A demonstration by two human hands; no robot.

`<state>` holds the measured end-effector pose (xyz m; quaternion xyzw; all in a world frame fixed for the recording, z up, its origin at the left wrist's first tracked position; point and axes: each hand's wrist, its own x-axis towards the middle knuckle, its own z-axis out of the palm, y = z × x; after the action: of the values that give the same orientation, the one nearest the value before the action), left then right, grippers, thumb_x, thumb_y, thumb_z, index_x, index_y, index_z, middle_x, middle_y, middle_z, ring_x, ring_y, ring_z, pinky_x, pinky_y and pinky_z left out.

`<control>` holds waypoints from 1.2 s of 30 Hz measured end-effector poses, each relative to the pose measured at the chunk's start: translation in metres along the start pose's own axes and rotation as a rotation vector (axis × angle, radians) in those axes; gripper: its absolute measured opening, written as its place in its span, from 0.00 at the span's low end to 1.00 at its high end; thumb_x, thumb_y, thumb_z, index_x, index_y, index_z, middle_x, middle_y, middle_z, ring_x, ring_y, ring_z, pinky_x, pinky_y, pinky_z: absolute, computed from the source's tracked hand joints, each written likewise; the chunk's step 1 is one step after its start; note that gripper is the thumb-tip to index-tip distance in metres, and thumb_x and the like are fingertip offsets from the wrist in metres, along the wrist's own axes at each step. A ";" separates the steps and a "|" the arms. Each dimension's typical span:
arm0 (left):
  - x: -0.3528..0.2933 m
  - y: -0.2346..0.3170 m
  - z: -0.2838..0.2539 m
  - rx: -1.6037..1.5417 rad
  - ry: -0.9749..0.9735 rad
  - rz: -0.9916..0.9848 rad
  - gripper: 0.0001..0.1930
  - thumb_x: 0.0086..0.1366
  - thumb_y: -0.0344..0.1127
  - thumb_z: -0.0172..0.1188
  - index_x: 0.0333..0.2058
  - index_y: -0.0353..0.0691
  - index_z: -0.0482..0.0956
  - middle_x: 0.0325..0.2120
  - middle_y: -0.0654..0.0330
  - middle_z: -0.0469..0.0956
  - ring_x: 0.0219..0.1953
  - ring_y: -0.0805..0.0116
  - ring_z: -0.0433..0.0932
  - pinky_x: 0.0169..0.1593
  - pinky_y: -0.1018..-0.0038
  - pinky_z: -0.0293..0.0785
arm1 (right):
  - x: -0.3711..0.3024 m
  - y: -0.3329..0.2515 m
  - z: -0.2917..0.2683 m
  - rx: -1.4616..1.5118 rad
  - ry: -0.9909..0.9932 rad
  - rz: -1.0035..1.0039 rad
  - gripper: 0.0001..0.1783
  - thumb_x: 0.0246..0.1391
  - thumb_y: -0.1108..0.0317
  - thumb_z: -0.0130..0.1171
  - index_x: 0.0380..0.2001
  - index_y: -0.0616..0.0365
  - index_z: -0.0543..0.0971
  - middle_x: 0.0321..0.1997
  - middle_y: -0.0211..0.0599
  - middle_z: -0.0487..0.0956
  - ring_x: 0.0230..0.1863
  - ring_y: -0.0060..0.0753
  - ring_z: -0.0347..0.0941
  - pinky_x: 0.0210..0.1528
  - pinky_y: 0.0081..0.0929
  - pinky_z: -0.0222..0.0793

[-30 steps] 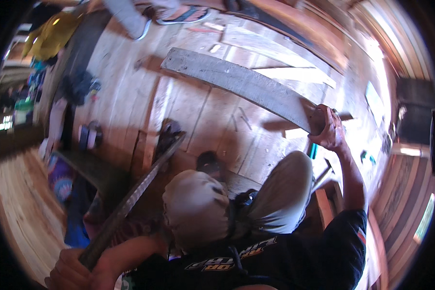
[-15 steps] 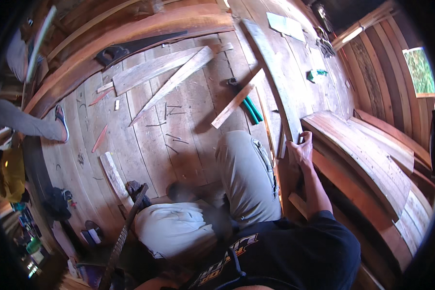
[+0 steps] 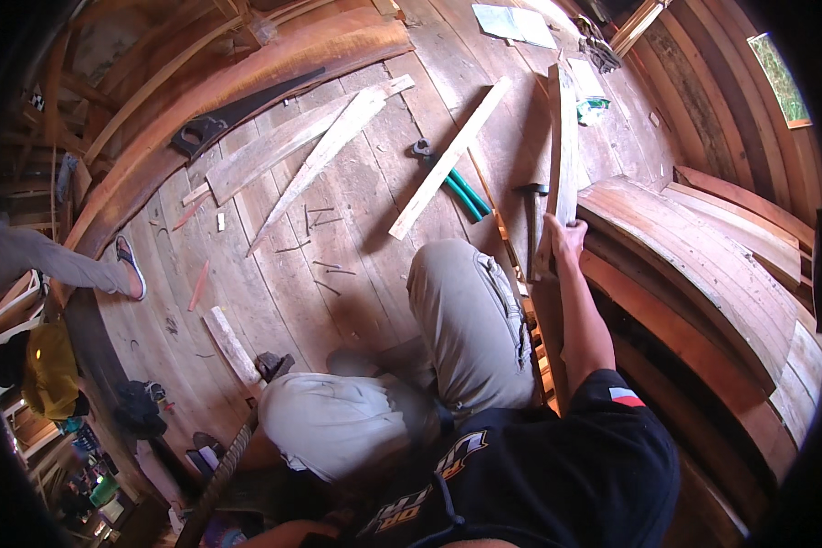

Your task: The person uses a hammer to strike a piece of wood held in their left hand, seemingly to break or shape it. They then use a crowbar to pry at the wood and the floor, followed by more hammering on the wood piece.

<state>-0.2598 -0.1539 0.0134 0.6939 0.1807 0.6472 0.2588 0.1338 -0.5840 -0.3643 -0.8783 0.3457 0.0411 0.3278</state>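
Observation:
My right hand (image 3: 566, 236) is closed around the near end of a long, narrow wooden plank (image 3: 563, 146), which points away from me with its far end raised. Beside the plank lies a hammer-like tool (image 3: 536, 210) with a dark head, partly hidden by the plank and hand. My left forearm (image 3: 288, 532) shows only at the lower edge; the hand itself is out of sight. To the left of the plank, a pale wood strip (image 3: 452, 157) lies across green-handled pincers (image 3: 466, 196).
Several nails (image 3: 324, 219) lie scattered on the board floor. A handsaw (image 3: 201, 132) rests by a thick reddish beam (image 3: 265, 68), near two crossed boards (image 3: 329, 146). Stacked curved planks (image 3: 694, 247) stand at right. Another person's leg (image 3: 64, 251) reaches in from the left.
The plank in my right hand has swung clockwise, its far end moving right. My right hand has shifted slightly up the view. The whole view has turned a little.

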 end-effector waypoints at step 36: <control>-0.015 0.006 -0.003 -0.071 -0.050 0.039 0.17 0.72 0.45 0.42 0.23 0.49 0.63 0.14 0.74 0.48 0.13 0.82 0.48 0.17 0.81 0.45 | 0.046 -0.112 0.102 0.215 -0.060 -0.374 0.42 0.47 0.53 0.63 0.59 0.60 0.57 0.47 0.60 0.73 0.51 0.54 0.70 0.53 0.40 0.65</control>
<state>-0.2650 -0.1669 0.0054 0.7036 0.1376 0.6407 0.2750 0.2554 -0.4884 -0.3964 -0.8855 0.1691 -0.0314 0.4315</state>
